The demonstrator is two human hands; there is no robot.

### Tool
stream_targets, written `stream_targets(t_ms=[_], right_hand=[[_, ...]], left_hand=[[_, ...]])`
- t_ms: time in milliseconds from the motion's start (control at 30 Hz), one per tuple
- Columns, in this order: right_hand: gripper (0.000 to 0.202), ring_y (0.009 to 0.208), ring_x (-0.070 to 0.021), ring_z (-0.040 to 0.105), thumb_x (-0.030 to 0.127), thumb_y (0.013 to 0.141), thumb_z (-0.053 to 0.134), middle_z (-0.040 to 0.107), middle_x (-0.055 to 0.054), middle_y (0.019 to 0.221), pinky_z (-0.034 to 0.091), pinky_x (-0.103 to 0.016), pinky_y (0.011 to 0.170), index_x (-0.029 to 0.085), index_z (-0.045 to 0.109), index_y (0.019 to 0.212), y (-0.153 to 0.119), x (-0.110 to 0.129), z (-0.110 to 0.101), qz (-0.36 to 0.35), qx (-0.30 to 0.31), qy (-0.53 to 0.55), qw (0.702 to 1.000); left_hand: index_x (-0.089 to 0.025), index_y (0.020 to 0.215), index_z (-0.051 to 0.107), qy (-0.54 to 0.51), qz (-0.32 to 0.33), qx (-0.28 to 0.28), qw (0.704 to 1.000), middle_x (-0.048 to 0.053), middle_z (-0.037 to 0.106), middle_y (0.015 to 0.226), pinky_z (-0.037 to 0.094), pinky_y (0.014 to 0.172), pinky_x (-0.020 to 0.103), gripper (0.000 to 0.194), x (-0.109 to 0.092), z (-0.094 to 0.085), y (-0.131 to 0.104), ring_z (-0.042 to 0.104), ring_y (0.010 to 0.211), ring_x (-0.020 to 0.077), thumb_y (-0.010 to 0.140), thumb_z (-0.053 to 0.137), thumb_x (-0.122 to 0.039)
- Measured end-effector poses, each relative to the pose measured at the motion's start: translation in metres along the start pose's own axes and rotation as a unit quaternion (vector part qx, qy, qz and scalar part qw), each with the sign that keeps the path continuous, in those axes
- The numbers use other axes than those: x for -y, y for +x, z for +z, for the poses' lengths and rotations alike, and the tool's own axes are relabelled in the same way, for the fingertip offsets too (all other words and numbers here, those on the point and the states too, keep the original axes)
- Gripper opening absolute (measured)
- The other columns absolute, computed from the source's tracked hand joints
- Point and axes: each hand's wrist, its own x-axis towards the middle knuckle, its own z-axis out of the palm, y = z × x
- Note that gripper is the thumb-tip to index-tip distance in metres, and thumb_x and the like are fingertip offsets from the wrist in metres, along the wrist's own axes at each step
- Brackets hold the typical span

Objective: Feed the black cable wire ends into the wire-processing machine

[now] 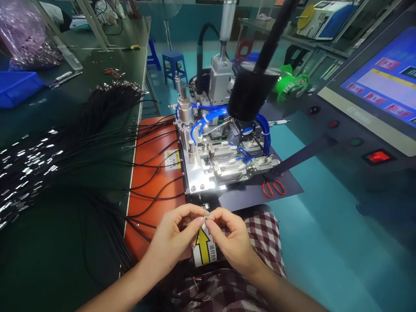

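My left hand [173, 236] and my right hand [232, 234] meet in front of the machine [227, 160]. Thumb and forefinger of each are pinched around a tiny metallic piece [208, 216], with a bit of green showing between the fingertips. The piece is too small to identify. Just below the fingertips is a white label with a yellow arrow [203, 249]. Black cables [159, 197] run over the orange plate [149, 151] to the left of the machine.
Bundles of black cables [107, 106] lie on the dark table at left, near a blue tray [19, 89]. Red-handled scissors [274, 189] rest right of the machine. A control panel [373, 99] stands at right, and a green spool [290, 84] sits behind.
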Motion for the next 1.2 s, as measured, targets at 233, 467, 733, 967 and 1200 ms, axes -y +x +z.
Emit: stream_targets(t_ms=[233, 467, 733, 967, 1200], right_hand=[[0.013, 0.061, -0.0125, 0.049, 0.023, 0.086, 0.055, 0.057, 0.0, 0.069, 0.042, -0.024, 0.059, 0.017, 0.058, 0.074, 0.0, -0.001, 0.002, 0.012, 0.021, -0.014, 1.0], [0.012, 0.059, -0.0121, 0.048, 0.026, 0.086, 0.054, 0.056, 0.0, 0.069, 0.041, -0.023, 0.054, 0.017, 0.059, 0.079, 0.007, 0.003, -0.014, 0.05, 0.042, 0.027, 0.997], [0.012, 0.056, -0.0114, 0.046, 0.026, 0.081, 0.058, 0.053, 0.001, 0.065, 0.039, -0.023, 0.052, 0.017, 0.058, 0.074, 0.012, 0.009, -0.008, 0.064, 0.037, 0.059, 0.996], [0.014, 0.053, -0.0104, 0.043, 0.026, 0.079, 0.058, 0.051, 0.002, 0.062, 0.036, -0.022, 0.05, 0.016, 0.055, 0.07, 0.01, 0.011, -0.003, 0.091, 0.022, 0.069, 0.993], [0.013, 0.056, -0.011, 0.045, 0.028, 0.079, 0.059, 0.053, 0.001, 0.065, 0.038, -0.023, 0.052, 0.016, 0.056, 0.073, 0.009, 0.011, -0.002, 0.09, 0.019, 0.077, 0.993]], left_hand=[[-0.014, 0.077, 0.058, -0.059, -0.092, -0.02, 0.994, -0.005, 0.054, 0.047, 0.029, 0.035, 0.014, 0.02, -0.004, 0.001, 0.001, 0.045, 0.038, 0.0063, 0.072, 0.065, -0.033], [-0.015, 0.077, 0.056, -0.067, -0.098, -0.025, 0.993, -0.006, 0.051, 0.039, 0.031, 0.038, 0.015, 0.019, 0.004, 0.001, 0.0, 0.043, 0.035, 0.006, 0.074, 0.062, -0.032], [-0.016, 0.078, 0.054, -0.052, -0.107, -0.02, 0.993, -0.006, 0.05, 0.038, 0.029, 0.035, 0.015, 0.021, 0.006, 0.002, 0.001, 0.041, 0.034, 0.0067, 0.073, 0.062, -0.034], [-0.016, 0.078, 0.055, -0.06, -0.099, -0.025, 0.993, -0.006, 0.051, 0.038, 0.03, 0.036, 0.016, 0.022, 0.008, 0.001, 0.0, 0.042, 0.034, 0.0069, 0.073, 0.062, -0.035], [-0.016, 0.078, 0.054, -0.061, -0.1, -0.017, 0.993, -0.006, 0.05, 0.039, 0.031, 0.036, 0.016, 0.02, 0.008, 0.001, 0.0, 0.042, 0.034, 0.0065, 0.073, 0.062, -0.034]])
